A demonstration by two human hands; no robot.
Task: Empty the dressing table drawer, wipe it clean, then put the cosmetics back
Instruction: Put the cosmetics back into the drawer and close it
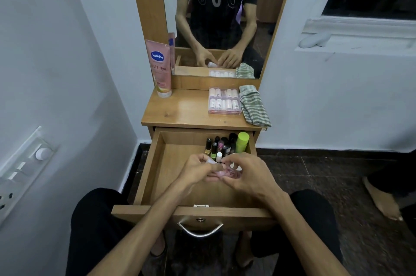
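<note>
**Both hands meet over the open drawer**

On the left wall sits a switch panel [21,171], well away from the hands. Further in, a pink lotion tube [159,68] stands upright at the back left of the dressing table top [180,109], beyond and left of the hands.

The left hand [194,169] and right hand [244,175] are together above the middle of the drawer [150,170], fingers curled around a small pink-and-clear item [227,173] held between them; what it is cannot be told. Just beyond the fingertips, nail polish bottles [217,145] stand bunched in the drawer's back right corner beside a green-capped bottle [242,142].

Past those, on the table top, lies a clear case of small tubes [224,100], touching a striped cloth [254,107] at its right. The mirror [216,17] rises behind. Dark tiled floor [326,174] spreads to the right, under a window [369,1].
</note>
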